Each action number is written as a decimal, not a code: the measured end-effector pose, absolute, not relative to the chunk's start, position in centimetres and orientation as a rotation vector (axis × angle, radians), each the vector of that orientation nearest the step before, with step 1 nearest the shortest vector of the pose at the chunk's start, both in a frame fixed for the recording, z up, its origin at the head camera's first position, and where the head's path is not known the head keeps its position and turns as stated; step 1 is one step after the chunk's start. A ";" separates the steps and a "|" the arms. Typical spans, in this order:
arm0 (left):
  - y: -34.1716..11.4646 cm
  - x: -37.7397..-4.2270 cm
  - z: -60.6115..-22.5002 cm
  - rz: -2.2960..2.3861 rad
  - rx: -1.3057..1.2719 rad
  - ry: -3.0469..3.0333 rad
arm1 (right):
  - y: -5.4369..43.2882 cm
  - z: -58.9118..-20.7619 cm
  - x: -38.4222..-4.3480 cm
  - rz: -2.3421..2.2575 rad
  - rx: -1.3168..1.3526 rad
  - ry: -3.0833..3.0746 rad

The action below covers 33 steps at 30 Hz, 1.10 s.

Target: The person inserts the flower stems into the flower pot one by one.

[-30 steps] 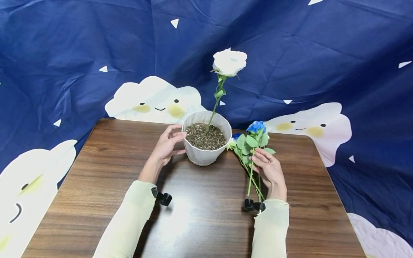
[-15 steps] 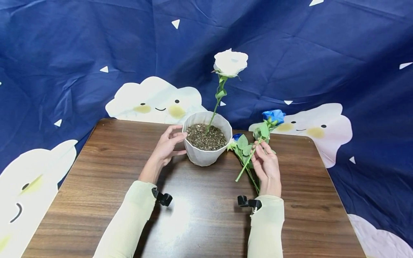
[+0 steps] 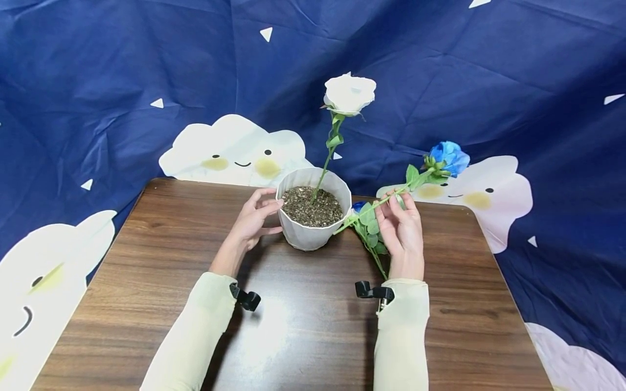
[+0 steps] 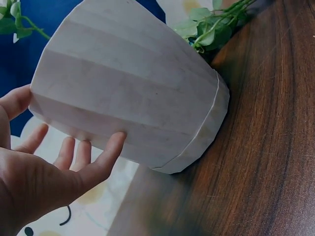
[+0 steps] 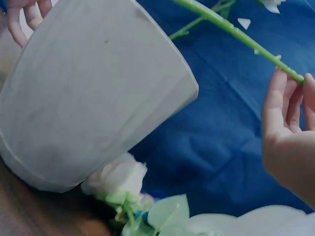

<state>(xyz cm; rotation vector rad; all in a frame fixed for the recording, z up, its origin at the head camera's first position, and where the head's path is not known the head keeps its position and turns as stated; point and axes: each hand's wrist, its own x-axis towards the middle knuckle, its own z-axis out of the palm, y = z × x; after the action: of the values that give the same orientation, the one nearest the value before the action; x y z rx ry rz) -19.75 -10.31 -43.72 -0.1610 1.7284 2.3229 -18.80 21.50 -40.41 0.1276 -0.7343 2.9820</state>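
A white faceted flowerpot (image 3: pixel 309 237) filled with dark soil (image 3: pixel 305 210) stands on the table, a white rose (image 3: pixel 349 95) upright in it. My left hand (image 3: pixel 250 220) touches the pot's left side, its fingers (image 4: pixel 103 162) extended along the wall in the left wrist view. Between thumb and fingers, my right hand (image 3: pixel 405 233) pinches the green stem of a blue rose (image 3: pixel 450 159). That rose slants, bloom up to the right, its stem's lower end beside the pot's right wall. In the right wrist view the stem (image 5: pixel 241 37) passes above the pot's rim.
More flowers with leafy stems (image 3: pixel 370 234) lie right of the pot, partly behind my right hand; a pale bloom (image 5: pixel 118 178) among them shows near the pot's base. A navy cloth (image 3: pixel 195 60) with clouds hangs behind the wooden table (image 3: pixel 313 331).
My right hand has lifted the blue rose off the other flowers and tilted it, bloom rightward and stem end toward the pot. The left hand stays on the pot.
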 end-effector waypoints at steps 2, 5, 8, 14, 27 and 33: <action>-10.3 -19.8 -43.8 2.326 -0.160 1.724 | 21.1 -39.8 -19.0 2.972 0.133 -0.750; -10.3 -19.8 -43.8 2.330 -0.160 1.722 | 20.4 -39.1 -19.4 2.972 0.094 -0.758; -10.3 -19.8 -43.7 2.338 -0.156 1.707 | 19.7 -38.7 -19.7 2.953 0.035 -0.764; -10.3 -19.7 -43.7 2.336 -0.155 1.703 | 18.1 -38.5 -20.5 2.838 0.038 -0.914; -10.2 -19.7 -43.6 2.337 -0.151 1.696 | 15.2 -38.6 -21.5 2.515 0.074 -1.515; -10.2 -19.7 -43.6 2.333 -0.152 1.697 | 14.5 -38.6 -21.6 2.434 0.093 -1.660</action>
<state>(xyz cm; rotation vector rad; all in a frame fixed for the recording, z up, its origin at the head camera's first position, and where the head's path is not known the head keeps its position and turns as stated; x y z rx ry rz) -19.74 -10.21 -43.61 -0.1517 1.6974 2.3333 -21.65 14.50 -38.65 0.0930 -1.6597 2.4338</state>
